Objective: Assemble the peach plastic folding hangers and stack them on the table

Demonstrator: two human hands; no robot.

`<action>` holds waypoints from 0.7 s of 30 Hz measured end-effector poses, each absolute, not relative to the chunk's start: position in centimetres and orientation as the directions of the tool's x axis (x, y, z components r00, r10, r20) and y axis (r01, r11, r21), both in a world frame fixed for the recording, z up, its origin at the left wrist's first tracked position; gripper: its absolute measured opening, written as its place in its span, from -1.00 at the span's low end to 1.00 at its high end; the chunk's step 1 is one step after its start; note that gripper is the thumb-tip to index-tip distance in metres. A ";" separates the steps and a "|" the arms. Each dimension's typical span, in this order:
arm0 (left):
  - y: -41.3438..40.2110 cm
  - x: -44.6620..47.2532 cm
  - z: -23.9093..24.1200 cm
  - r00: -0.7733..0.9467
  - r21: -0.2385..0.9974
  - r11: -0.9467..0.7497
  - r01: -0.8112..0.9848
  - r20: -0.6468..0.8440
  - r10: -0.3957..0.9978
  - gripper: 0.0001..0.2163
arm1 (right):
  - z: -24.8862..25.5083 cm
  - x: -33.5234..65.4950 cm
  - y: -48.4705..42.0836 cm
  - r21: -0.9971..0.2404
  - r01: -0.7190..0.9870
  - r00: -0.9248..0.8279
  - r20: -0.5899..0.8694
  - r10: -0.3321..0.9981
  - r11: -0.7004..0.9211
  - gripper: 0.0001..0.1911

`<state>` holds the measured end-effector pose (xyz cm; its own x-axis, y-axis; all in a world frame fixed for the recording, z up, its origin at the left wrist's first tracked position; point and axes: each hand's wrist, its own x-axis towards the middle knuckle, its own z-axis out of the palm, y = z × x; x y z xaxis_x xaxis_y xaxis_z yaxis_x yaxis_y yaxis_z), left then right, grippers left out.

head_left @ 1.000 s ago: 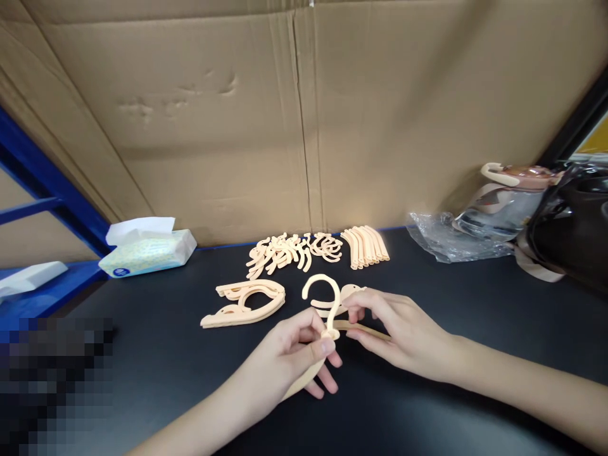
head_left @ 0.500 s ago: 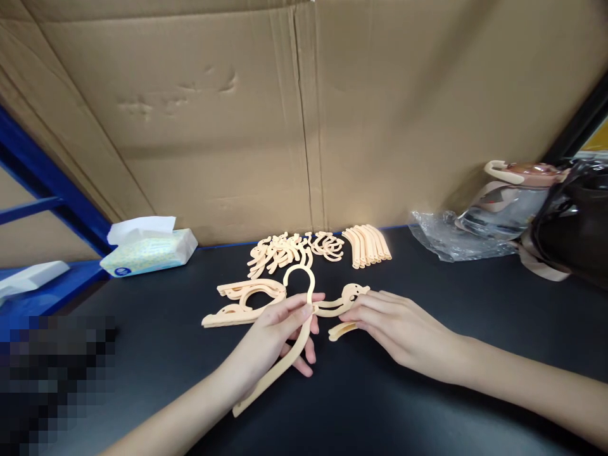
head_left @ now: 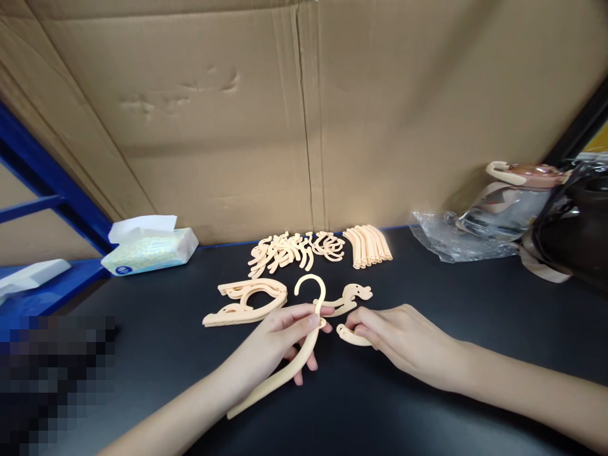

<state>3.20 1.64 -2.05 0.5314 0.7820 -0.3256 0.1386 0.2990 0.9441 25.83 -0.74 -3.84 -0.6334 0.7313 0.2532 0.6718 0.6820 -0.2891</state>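
Note:
My left hand (head_left: 294, 329) pinches a beige hanger hook with one curved arm (head_left: 285, 377) attached; the hook (head_left: 313, 280) curls up above the fingers and the arm slants down toward me. My right hand (head_left: 394, 329) is closed around a second beige hanger arm (head_left: 354, 337), whose holed end points at the left hand with a small gap between. Most of that arm is hidden by the fingers. Just behind the hands lies a flat animal-shaped piece (head_left: 350, 296) on the black table. Left of them rest folded hangers (head_left: 247, 310), stacked together.
Loose hanger pieces (head_left: 282, 250) lie in a heap at the back, beside small hooks (head_left: 327, 246) and a row of curved arms (head_left: 368, 246). A tissue pack (head_left: 149, 247) stands back left. At right are a plastic bag (head_left: 441, 240), a bottle (head_left: 503, 202) and a dark bag (head_left: 579, 221).
My right hand has lifted and turned the curved arm, bringing its holed end toward the left hand. The hook piece in my left hand has shifted slightly right and down.

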 end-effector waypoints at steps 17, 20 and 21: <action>1.5 3.0 -2.1 0.643 0.948 0.274 0.162 -0.312 0.699 -0.66 | -3.6 25.9 -0.5 -0.183 0.631 -0.685 0.326 0.652 0.754 -0.73; 1.6 2.9 -2.4 0.662 0.954 0.242 0.177 -0.297 0.688 -0.67 | -3.5 26.0 -0.6 -0.123 0.614 -0.693 0.387 0.608 0.779 -0.68; 1.6 2.9 -2.5 0.660 0.955 0.233 0.185 -0.296 0.690 -0.68 | -3.5 25.9 -0.7 -0.103 0.610 -0.696 0.403 0.594 0.786 -0.67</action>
<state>2.86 1.59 -2.46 0.6604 0.6900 -0.2963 0.1852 0.2328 0.9547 25.93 -0.65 -3.55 -0.6964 0.5935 0.4035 0.6100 0.7857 -0.1029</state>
